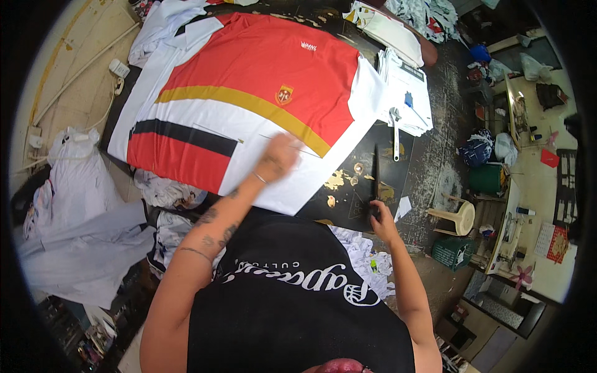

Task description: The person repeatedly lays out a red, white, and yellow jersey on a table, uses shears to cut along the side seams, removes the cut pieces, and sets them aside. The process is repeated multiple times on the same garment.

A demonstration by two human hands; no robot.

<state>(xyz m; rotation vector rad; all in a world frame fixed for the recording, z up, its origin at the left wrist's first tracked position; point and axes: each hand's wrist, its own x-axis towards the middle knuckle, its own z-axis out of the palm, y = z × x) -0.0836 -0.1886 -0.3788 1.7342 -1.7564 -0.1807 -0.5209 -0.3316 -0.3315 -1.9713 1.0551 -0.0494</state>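
Basically, a head view over a dark, paint-worn work surface (398, 180).
Jersey: one red, white, yellow and black striped polyester sports shirt (249, 105) lies flat on the surface, chest badge up.
Left hand (277, 155): pressed on the shirt's white lower panel, motion-blurred; grip state cannot be told, though a thin stick-like item seems to lie under the fingers.
Right hand (380, 217): fingers closed around a long black ruler-like bar (375, 180), which stands on the surface just beside the shirt's hem.
Doing it well: likely keep the fabric flat and taut, bar square to the hem.
Count: one shirt spread out, one white paper stack (407, 93), one silver wrench (395, 133), one plastic stool (457, 217).
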